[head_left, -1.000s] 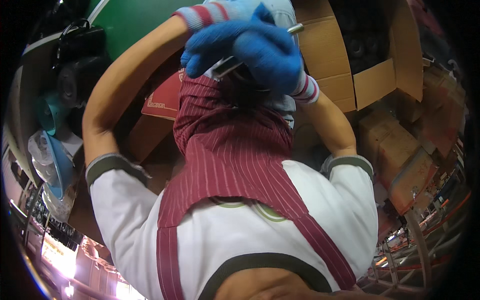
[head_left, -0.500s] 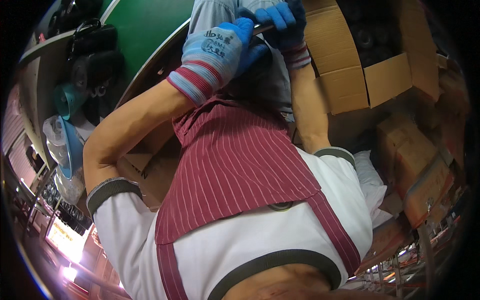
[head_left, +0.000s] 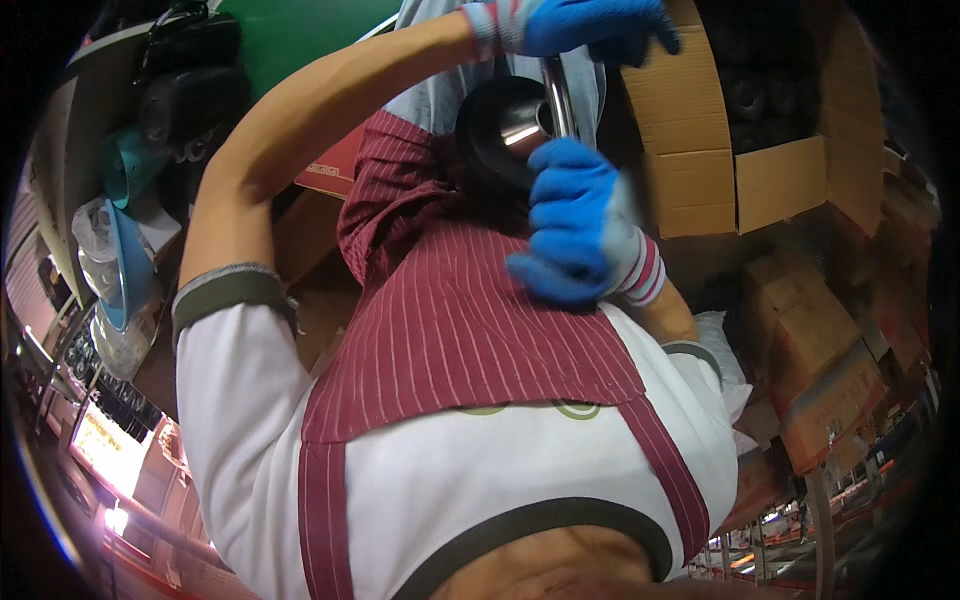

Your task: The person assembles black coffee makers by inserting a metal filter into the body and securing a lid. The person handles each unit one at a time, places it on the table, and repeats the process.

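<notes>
Brown cardboard boxes (head_left: 760, 185) are crowding the right side, with a green surface (head_left: 300, 35) showing behind. Between the hands, a shiny metal rod (head_left: 556, 95) is running through a round black disc (head_left: 495, 135) above a striped maroon apron (head_left: 450, 310). Blue rubbery gloves are covering the left hand (head_left: 580, 25), curling over the rod's top, and the right hand (head_left: 575, 225), gripping it lower.
</notes>
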Motion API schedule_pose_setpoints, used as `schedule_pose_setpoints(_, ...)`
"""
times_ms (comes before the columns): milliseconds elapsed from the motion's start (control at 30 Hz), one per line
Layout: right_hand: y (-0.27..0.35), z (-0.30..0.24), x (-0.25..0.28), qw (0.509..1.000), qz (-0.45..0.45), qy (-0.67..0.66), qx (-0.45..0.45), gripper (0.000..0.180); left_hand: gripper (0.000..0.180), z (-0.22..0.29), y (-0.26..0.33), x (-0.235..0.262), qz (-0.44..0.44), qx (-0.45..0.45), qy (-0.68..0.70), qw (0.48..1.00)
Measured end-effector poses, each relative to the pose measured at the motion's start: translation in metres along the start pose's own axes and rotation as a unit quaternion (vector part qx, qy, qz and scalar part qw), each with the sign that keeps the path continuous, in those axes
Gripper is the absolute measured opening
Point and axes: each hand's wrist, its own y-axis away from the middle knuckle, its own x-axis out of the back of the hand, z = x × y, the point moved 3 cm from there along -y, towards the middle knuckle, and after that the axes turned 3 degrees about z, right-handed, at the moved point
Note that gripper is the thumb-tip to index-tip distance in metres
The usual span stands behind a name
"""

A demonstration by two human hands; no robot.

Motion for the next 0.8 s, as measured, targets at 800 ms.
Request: schedule_pose_setpoints(800,-0.009,0.179,0.008,0.716,0.487,-0.435,-0.245,0.044,0.044,0.083,0.103,-0.033,0.122,0.077,-0.681,0.718)
